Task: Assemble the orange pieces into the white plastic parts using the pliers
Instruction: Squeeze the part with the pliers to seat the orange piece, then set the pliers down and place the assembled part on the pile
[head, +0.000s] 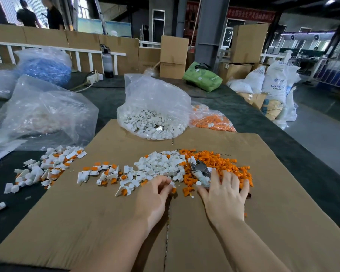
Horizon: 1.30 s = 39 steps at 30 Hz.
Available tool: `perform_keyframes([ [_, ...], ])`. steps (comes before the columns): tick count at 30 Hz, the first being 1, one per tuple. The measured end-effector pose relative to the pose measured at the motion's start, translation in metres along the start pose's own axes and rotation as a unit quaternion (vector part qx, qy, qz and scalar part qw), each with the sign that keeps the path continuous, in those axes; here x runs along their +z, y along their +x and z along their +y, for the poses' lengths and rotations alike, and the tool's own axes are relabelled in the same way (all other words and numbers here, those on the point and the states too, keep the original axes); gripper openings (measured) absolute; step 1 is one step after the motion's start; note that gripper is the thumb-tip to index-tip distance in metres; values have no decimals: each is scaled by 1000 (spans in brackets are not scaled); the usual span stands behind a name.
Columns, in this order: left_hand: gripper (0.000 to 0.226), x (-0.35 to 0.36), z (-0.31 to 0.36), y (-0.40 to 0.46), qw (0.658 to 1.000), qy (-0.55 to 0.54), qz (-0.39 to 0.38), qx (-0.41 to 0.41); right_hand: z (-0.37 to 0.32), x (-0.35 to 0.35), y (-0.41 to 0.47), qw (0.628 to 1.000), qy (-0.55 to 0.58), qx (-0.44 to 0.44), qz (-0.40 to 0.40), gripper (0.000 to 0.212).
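Here, left hand (155,195) pinches a white part (172,183) (right hand (225,195) splayed flat).

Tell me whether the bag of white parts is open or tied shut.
Open. The bag of white parts has its mouth gaping toward the camera, with the pieces inside exposed and no knot visible.

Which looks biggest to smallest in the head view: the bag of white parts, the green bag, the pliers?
1. Bag of white parts
2. Green bag, though it sits farther back, so its true size is unsure
3. Pliers
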<state>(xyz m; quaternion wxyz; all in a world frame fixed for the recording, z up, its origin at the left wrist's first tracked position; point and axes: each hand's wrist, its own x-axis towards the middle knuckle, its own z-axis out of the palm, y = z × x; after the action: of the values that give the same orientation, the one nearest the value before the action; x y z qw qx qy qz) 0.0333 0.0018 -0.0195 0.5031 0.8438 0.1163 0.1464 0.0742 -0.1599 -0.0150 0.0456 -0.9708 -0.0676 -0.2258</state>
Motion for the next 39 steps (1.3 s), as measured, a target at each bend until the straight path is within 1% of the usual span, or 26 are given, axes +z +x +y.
perform_keyframes([
  [2, 10, 0, -1, 1, 1000, -6, -2, 5, -12, 3, -6, 990, 77, -80, 86, 47],
  [3, 10, 1, -1, 2, 1000, -7, -3, 8, -18, 4, -11, 980, 127, -119, 94, 41],
  [5, 12, 2, -3, 2, 1000, 7, -5, 24, -29, 4, -16, 959, 206, -178, 82, 31],
  [6, 13, 2, -4, 2, 999, 13, -8, 31, -32, 5, -17, 951, 231, -191, 72, 26],
  [9, 15, 0, -6, 3, 999, 19, -19, 30, -34, 6, -16, 940, 282, -187, 42, 14],
  [11, 18, -2, -7, 2, 999, 8, -26, 22, -33, 6, -15, 939, 292, -178, 33, 11],
  [15, 38, -2, -7, -3, 998, 1, -60, 30, -33, 4, -15, 938, 307, -157, 31, 14],
  [19, 33, 2, -6, -2, 998, 19, -40, 37, -32, 3, -17, 938, 311, -148, 41, 15],
  [23, 32, 2, -7, -4, 999, 13, -25, 34, -29, 6, -19, 940, 324, -97, 32, 14],
  [29, 28, 1, -6, -5, 998, 19, -32, 53, -32, -1, -21, 933, 322, -157, 38, 16],
  [32, 27, 2, -7, -6, 998, 16, -37, 57, -32, -2, -21, 931, 321, -168, 34, 14],
  [36, 28, 3, -7, -7, 996, 40, -34, 69, -32, -3, -21, 934, 310, -174, 30, 10],
  [39, 25, 4, -5, -10, 993, 61, -32, 92, -33, -3, -21, 937, 300, -174, 35, 13],
])
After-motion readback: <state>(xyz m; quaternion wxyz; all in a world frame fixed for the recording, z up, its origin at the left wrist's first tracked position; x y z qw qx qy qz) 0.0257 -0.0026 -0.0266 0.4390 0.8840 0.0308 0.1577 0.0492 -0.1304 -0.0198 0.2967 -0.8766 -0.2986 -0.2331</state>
